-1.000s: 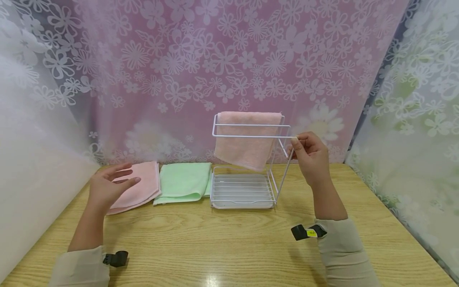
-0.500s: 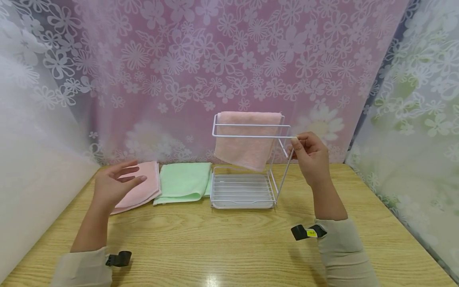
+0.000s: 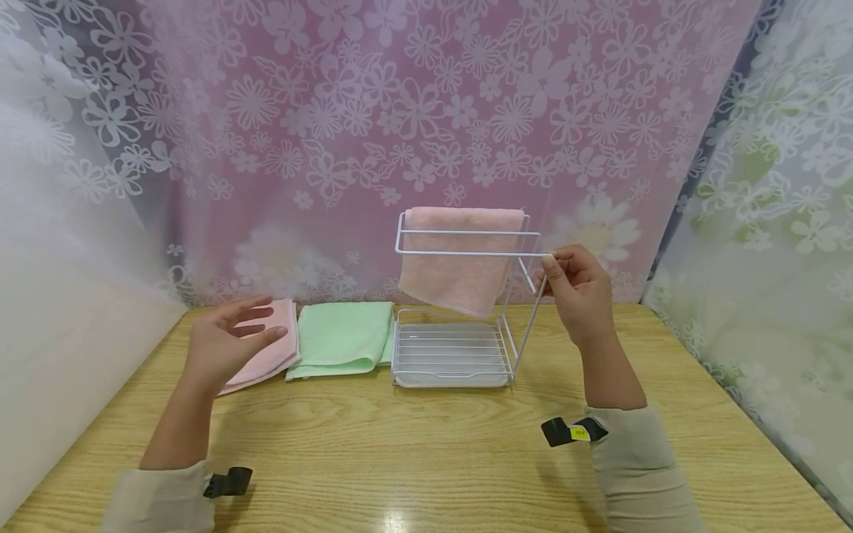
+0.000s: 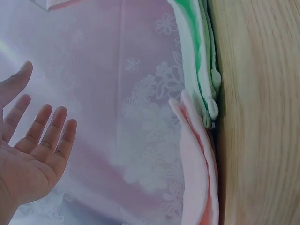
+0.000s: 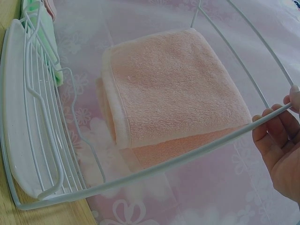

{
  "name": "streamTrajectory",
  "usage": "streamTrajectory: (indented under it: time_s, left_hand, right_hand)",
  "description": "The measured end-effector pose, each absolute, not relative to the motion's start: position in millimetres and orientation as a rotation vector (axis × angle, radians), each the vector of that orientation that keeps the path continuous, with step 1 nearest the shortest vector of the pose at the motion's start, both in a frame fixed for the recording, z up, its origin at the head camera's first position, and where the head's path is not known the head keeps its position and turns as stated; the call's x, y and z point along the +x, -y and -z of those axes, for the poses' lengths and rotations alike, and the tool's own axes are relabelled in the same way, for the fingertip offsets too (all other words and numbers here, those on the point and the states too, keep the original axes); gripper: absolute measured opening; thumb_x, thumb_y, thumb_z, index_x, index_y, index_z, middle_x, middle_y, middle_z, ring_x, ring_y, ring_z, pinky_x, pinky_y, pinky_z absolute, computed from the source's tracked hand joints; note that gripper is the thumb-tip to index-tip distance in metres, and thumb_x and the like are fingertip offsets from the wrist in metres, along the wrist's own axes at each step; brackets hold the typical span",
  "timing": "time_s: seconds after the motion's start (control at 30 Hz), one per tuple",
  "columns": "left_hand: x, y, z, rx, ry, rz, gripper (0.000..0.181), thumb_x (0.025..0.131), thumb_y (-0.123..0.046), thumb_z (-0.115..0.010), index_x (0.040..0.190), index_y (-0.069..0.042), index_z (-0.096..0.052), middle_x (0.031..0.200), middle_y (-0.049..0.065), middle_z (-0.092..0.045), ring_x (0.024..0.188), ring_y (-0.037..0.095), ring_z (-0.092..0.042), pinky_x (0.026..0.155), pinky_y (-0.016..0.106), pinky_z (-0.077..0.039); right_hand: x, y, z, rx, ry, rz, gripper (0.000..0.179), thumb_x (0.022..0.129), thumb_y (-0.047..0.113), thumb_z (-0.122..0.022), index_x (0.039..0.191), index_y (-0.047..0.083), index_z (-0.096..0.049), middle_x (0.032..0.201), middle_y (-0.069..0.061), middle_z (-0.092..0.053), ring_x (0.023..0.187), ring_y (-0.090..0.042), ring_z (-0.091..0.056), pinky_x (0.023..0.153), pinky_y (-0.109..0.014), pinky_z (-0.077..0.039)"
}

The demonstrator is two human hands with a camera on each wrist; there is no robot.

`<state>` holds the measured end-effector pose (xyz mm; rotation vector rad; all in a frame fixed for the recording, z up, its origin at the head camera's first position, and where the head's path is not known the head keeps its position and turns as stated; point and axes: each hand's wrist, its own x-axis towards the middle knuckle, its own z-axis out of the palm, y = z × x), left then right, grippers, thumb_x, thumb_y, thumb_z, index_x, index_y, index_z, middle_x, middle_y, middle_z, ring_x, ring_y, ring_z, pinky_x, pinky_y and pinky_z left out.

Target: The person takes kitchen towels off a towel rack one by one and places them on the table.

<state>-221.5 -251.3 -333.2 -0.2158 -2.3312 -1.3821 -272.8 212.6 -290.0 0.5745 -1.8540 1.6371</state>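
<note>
My right hand (image 3: 581, 296) pinches the upper right corner of a white wire rack (image 3: 473, 254) between thumb and fingers; the right wrist view shows the fingers (image 5: 276, 133) at its bar. Over the rack's back bar hangs a folded pink towel (image 3: 460, 274). My left hand (image 3: 223, 344) hovers with fingers apart and nothing in them, overlapping a folded pink towel (image 3: 283, 348) in the head view. In the left wrist view the hand (image 4: 35, 159) is raised off to the side of that towel (image 4: 199, 173). Just right of it lies a folded green towel (image 3: 343, 337).
A white tray (image 3: 453, 383) sits under the rack's wire shelf. The rack stands on a wood-grain table (image 3: 373, 459), close to the green towel. Behind the table hangs a pink floral curtain (image 3: 346, 148), with pale sheets at both sides.
My left hand has drifted right across the pink towel on the table, fingers still apart. The right hand, the rack and the towels have stayed where they were.
</note>
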Motion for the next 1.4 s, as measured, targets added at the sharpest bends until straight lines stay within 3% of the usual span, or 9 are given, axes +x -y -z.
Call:
streamTrajectory:
  time_s: [0.3,0.6,0.9,1.13,1.4]
  left_hand:
    - [-220.0,240.6,329.7,-0.332,2.287,1.367,0.05,0.081,-0.012,-0.081,0.127,-0.002,-0.064,0.116,0.02,-0.066,0.095,0.005,-0.065,0.079,0.017,-0.053]
    - [-217.3,232.0,325.8,-0.363,2.32,1.419,0.053,0.083,-0.018,-0.08,0.131,-0.004,-0.061,0.122,0.017,-0.063,0.106,0.035,-0.063,0.08,0.018,-0.052]
    - [-214.6,225.0,323.4,-0.409,2.308,1.406,0.051,0.083,-0.017,-0.08,0.13,-0.007,-0.063,0.124,0.017,-0.062,0.105,0.034,-0.063,0.081,0.02,-0.053]
    - [-214.5,218.1,320.7,-0.442,2.294,1.413,0.052,0.081,-0.015,-0.081,0.129,-0.007,-0.063,0.121,0.015,-0.064,0.103,0.032,-0.065,0.079,0.022,-0.055]
    - [-216.7,208.9,314.2,-0.475,2.295,1.403,0.052,0.08,-0.016,-0.082,0.129,-0.009,-0.064,0.119,0.012,-0.065,0.1,0.028,-0.067,0.078,0.025,-0.055]
  right_hand:
    - [-272.8,-212.4,290.2,0.572,1.861,-1.618,0.01,0.099,0.009,-0.057,0.093,0.009,-0.064,0.074,-0.001,-0.064,0.065,-0.02,-0.061,0.064,-0.022,-0.055]
    - [-273.7,-212.6,290.8,0.561,1.866,-1.611,0.012,0.099,0.008,-0.057,0.095,-0.002,-0.061,0.074,0.0,-0.063,0.064,-0.02,-0.061,0.064,-0.021,-0.055]
    - [-274.5,-213.0,291.7,0.579,1.847,-1.627,0.015,0.099,0.005,-0.056,0.091,0.014,-0.065,0.073,-0.001,-0.063,0.062,-0.015,-0.061,0.063,-0.022,-0.055]
    - [-273.7,-212.9,291.9,0.587,1.84,-1.624,0.008,0.098,0.007,-0.057,0.093,0.005,-0.063,0.073,-0.001,-0.063,0.062,-0.014,-0.06,0.063,-0.022,-0.055]
    - [-273.7,-213.5,292.0,0.586,1.863,-1.593,0.014,0.099,0.011,-0.057,0.096,-0.002,-0.061,0.074,-0.001,-0.063,0.063,-0.014,-0.06,0.064,-0.021,-0.055]
